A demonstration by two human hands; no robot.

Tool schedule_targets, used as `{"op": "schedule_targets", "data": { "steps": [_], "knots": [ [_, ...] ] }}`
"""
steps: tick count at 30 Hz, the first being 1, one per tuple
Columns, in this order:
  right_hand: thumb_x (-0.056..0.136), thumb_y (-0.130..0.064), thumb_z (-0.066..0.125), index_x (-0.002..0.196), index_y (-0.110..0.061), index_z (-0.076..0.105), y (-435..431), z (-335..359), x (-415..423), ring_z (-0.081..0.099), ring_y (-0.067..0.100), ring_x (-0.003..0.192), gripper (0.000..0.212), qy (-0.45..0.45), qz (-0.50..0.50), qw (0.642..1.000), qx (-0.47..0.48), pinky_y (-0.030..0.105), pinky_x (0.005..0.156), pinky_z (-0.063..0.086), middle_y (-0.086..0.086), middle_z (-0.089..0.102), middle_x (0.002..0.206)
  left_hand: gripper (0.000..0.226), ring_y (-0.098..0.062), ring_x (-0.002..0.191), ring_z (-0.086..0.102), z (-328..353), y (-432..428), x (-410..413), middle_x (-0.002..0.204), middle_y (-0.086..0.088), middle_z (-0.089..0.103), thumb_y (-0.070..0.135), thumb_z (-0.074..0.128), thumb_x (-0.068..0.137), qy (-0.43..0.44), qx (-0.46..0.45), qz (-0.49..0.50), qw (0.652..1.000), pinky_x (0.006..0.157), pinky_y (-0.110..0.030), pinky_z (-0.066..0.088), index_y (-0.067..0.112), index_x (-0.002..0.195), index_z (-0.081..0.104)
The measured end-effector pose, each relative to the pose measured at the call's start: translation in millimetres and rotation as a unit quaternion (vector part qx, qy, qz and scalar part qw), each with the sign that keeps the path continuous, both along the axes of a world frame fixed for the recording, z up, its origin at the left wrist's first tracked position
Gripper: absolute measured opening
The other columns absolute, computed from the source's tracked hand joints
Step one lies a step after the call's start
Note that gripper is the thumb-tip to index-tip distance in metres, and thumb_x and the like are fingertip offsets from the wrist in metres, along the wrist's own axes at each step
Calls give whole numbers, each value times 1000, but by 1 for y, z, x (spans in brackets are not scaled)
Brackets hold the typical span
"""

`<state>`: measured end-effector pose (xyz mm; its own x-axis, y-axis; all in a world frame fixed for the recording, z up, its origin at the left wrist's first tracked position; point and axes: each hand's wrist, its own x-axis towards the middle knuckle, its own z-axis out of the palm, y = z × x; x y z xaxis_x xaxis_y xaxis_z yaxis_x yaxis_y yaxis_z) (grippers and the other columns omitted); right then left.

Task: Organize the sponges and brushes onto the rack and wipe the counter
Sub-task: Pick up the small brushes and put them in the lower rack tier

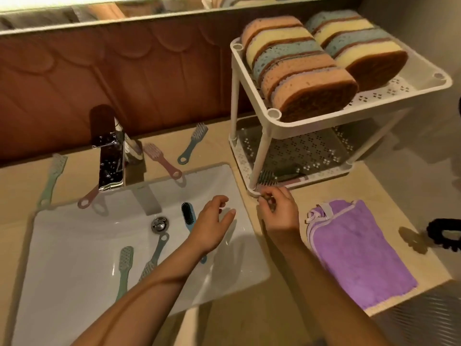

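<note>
In the sink (74,245): three brushes (188,216) | left hand (214,221) spread | right hand (279,208) pinching brush (268,177)

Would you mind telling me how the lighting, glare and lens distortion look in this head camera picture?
Head view: warm, dim light; bright glare strip along the mirror edge; specular glints on the tap; wide-angle bending tilts the rack; hands cast soft shadows into the sink; the right hand is slightly blurred.

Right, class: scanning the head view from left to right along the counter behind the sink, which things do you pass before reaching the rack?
Green brush → pink brush under the tap → tap → pink brush → blue brush → rack.
</note>
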<state>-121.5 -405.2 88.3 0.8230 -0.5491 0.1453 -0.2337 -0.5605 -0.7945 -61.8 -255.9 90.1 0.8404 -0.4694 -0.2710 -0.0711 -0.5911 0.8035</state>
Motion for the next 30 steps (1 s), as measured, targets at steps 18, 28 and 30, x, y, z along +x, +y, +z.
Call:
{"op": "schedule_targets", "data": {
  "steps": [18,28,30],
  "knots": [
    [90,-23,56,111,-16,59,163,-72,22,58,19,95,22,293,243,924,-40,31,78,45,2,61,110,29,-26,95,57,-99,219,-21,107,-8,58,21,56,90,161,166,209,950,78,-32,46,5,114,54],
    [93,-13,46,126,-15,50,230,-117,69,44,24,119,34,358,418,806,-215,36,89,47,6,47,133,33,-26,107,50,-128,277,4,115,-8,53,32,54,88,78,388,78,915,87,-34,43,13,115,49],
    [91,-13,48,125,-16,50,237,-125,69,40,26,123,35,348,435,794,-244,37,91,44,7,43,136,34,-25,106,50,-128,273,4,114,-6,53,35,54,88,70,404,35,911,85,-34,42,13,114,48]
  ]
}}
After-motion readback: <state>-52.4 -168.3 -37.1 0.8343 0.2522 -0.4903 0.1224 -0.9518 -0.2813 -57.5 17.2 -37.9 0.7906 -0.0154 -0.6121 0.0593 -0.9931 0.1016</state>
